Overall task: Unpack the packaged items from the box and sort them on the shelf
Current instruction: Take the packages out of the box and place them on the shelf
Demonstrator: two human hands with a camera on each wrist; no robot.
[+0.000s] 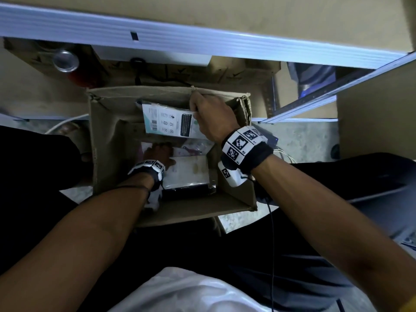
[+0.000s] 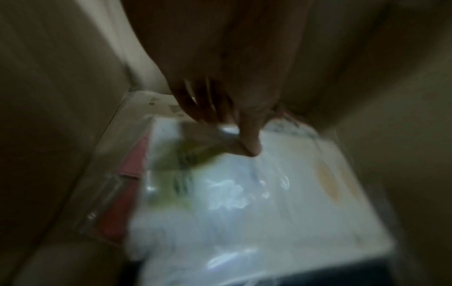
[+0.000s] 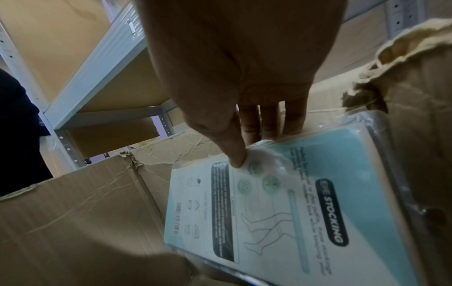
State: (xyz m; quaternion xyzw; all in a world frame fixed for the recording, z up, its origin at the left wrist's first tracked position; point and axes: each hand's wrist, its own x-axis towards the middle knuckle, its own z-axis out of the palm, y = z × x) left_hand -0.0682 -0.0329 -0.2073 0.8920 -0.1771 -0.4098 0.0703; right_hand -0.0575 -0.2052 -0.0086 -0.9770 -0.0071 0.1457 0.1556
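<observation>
An open cardboard box (image 1: 108, 154) stands on the floor below me. My right hand (image 1: 195, 109) is at its far side and pinches the top edge of a light-blue stocking package (image 1: 168, 122), which it holds tilted above the other contents. In the right wrist view the right hand (image 3: 247, 149) has its thumb on the printed face of the stocking package (image 3: 281, 212) and its fingers behind it. My left hand (image 1: 158, 152) is deep in the box. The blurred left wrist view shows the left hand (image 2: 232, 131) pinching the clear wrap of a white package (image 2: 269, 203).
A metal shelf rail (image 1: 202, 43) crosses the top, with cardboard boxes (image 1: 225, 70) and a metal can (image 1: 65, 60) below it. A red-edged packet (image 2: 129, 183) lies beside the white package. A thin cable (image 1: 271, 244) hangs from my right wrist.
</observation>
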